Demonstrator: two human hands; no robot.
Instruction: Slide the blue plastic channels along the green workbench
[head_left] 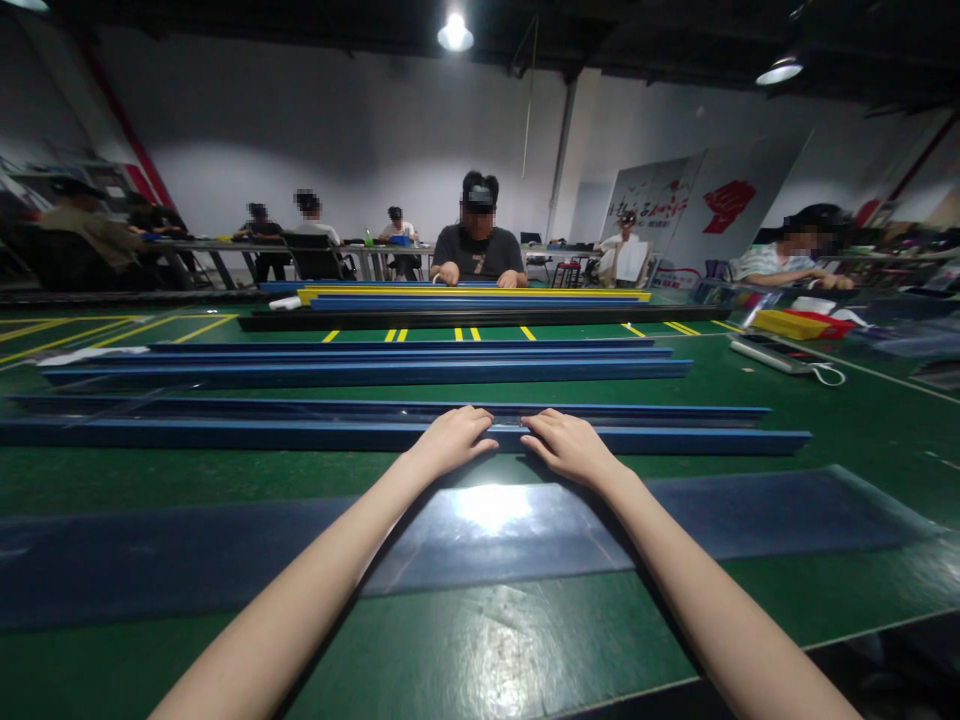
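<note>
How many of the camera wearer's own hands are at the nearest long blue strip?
2. The left hand is at the blue strip; the right hand is beside it, a gap between them. Neither is hidden, though some fingertips are hard to make out.

On the green, smooth-topped table, a clear, flat plastic sheet lies nearest. Behind it lies a long blue channel; farther back, a long, straight yellow strip. A white-edged, rectangular device lies behind the channel, toward the right.
</note>
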